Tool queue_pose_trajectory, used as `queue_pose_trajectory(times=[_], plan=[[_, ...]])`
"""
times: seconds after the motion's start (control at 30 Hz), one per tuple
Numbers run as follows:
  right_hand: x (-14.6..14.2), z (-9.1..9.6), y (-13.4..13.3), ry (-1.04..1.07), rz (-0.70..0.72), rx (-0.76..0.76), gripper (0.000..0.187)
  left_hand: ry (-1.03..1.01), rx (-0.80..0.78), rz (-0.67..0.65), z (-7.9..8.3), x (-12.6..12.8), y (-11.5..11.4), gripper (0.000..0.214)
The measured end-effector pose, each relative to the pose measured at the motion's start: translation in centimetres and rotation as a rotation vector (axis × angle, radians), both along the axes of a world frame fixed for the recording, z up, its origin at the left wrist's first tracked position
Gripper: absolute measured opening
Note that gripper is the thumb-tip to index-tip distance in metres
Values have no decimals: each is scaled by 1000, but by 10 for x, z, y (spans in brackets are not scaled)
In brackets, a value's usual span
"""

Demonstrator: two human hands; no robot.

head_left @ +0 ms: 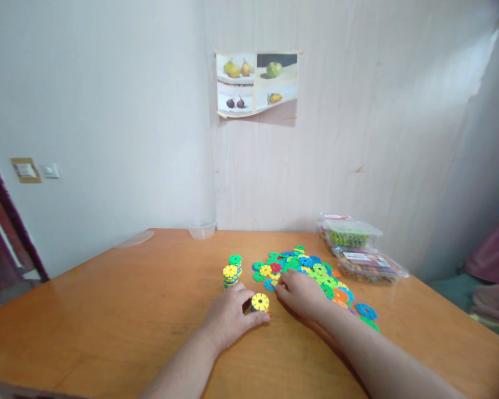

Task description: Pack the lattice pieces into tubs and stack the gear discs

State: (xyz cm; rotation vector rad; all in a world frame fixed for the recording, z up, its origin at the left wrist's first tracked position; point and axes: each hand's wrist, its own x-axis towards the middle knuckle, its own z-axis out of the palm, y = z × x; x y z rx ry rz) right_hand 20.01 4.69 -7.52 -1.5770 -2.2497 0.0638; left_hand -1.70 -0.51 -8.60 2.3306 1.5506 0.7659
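A short stack of notched plastic discs (260, 302), yellow on top, stands on the table with my left hand (232, 313) curved around its left and near sides, thumb in front. Just behind that hand rise two taller disc stacks, one topped with a yellow disc (230, 271) and one with a green disc (235, 259). My right hand (301, 292) is closed at the near left edge of a loose pile of coloured discs (320, 271). Its fingertips are down by a yellow disc (275, 279); whatever they pinch is hidden.
Clear plastic boxes of small coloured pieces (370, 266) and green pieces (349, 238) stand at the back right. A clear tub (202, 230) and a translucent lid (136, 239) lie along the back left edge of the wooden table (108, 310). Fruit pictures (256, 83) hang on the wall.
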Motion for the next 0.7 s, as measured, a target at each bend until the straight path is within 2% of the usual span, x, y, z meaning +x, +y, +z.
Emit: queue_pose_trajectory(times=[0.07, 0.13, 0.27, 0.33, 0.43, 0.7], plan=[[1, 3, 1, 79, -18, 39, 26, -3, 6, 8, 0, 0, -1, 41], [2, 5, 1, 262, -23, 2, 25, -8, 11, 8, 0, 0, -1, 41], [-3, 2, -7, 813, 63, -395, 25, -5, -1, -18, 1, -1, -1, 45], [-8, -1, -14, 993, 116, -571, 24, 4, -7, -24, 1, -2, -1, 48], [-17, -4, -24, 1059, 149, -672, 24, 11, 2, -28, -2, -3, 1, 52], [-23, -3, -27, 1031, 115, -676, 18, -16, -11, -30, -3, -3, 1, 50]])
